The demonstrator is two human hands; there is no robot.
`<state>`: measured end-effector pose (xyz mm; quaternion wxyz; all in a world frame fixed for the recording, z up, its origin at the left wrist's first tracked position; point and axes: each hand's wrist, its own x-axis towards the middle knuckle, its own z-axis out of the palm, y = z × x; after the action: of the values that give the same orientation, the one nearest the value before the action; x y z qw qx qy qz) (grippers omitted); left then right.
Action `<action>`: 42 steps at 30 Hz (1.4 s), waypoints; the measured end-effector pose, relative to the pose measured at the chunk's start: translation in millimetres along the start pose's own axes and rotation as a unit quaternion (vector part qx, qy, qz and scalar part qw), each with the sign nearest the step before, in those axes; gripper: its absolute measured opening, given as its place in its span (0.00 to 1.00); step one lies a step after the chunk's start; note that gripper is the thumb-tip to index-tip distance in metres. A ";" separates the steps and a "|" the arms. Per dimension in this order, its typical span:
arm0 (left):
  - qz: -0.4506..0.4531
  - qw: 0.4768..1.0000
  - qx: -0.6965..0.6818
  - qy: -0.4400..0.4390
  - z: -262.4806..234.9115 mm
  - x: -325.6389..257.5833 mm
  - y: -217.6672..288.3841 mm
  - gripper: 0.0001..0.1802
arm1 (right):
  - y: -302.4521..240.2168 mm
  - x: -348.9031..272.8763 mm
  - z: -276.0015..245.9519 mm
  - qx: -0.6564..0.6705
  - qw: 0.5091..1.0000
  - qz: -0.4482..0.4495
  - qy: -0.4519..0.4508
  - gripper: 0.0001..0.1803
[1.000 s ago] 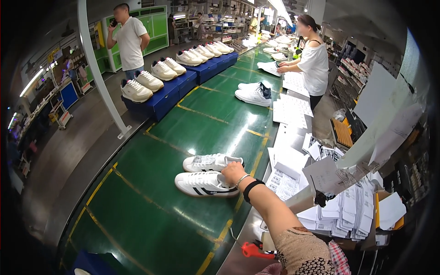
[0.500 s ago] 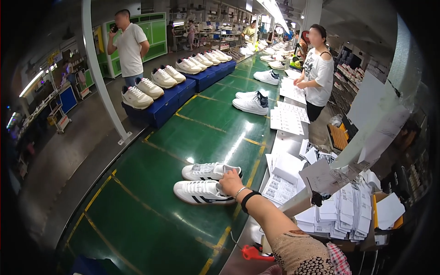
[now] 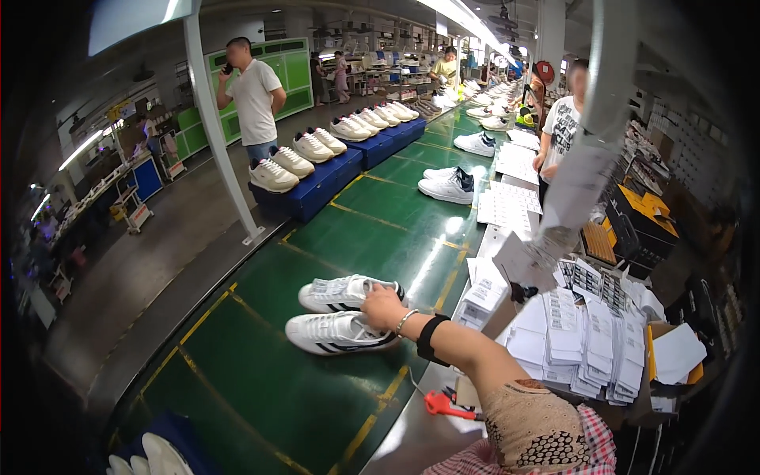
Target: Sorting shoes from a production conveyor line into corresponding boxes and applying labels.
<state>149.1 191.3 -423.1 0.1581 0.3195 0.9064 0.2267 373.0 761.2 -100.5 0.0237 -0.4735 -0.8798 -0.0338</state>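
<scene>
While the head view looks down along the green conveyor belt (image 3: 261,380), the right hand (image 3: 385,307) reaches out over it and rests at the heel end of a pair of white sneakers with dark side stripes: the near sneaker (image 3: 339,332) and the far sneaker (image 3: 348,293), lying side by side, toes pointing away from the hand. Fingers are curled down onto the heel collars; whether they actually pinch a shoe or only rest on it I cannot tell. A bracelet and a dark wristband (image 3: 428,339) sit on that forearm. Left hand: not in view. Beyond the pair, farther up the belt, stands another white pair (image 3: 448,184); away from the hand's side of the belt, more sneakers sit on blue blocks (image 3: 317,186). On the hand's side of the pair, stacked paper tags (image 3: 586,340) cover the side surface, and a red-handled tool (image 3: 440,404) lies near the elbow. Judgement: shoes are light, soles stiff, uppers soft and yielding; heel counter or collar gives the firmest hold, little slip risk.
</scene>
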 end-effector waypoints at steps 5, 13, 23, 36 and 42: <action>0.012 0.999 -0.038 -0.003 -4.7 -18.5 -29.3 0.17 | -69.5 -91.5 -60.3 0.119 0.991 -0.056 0.021 0.09; 0.123 0.988 -0.075 -0.056 -4.7 4.3 -25.0 0.17 | -76.2 -338.9 -76.0 0.195 0.978 0.049 0.051 0.11; 0.493 0.828 -0.045 -0.263 68.9 54.2 230.3 0.18 | -65.4 -590.4 -71.2 0.048 0.912 0.358 0.193 0.11; 0.622 0.635 -0.006 -0.458 110.5 -199.0 291.8 0.18 | -202.5 -891.9 -79.1 0.014 0.554 0.787 0.270 0.11; 0.672 0.509 0.154 -0.515 116.2 -375.2 292.8 0.20 | -290.7 -1003.5 -79.8 -0.105 0.408 0.859 0.291 0.10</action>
<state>627.6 186.0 -318.5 0.3463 0.9127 0.2006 -0.0824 683.6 -239.5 -105.6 0.2456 -0.9414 0.0586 -0.2236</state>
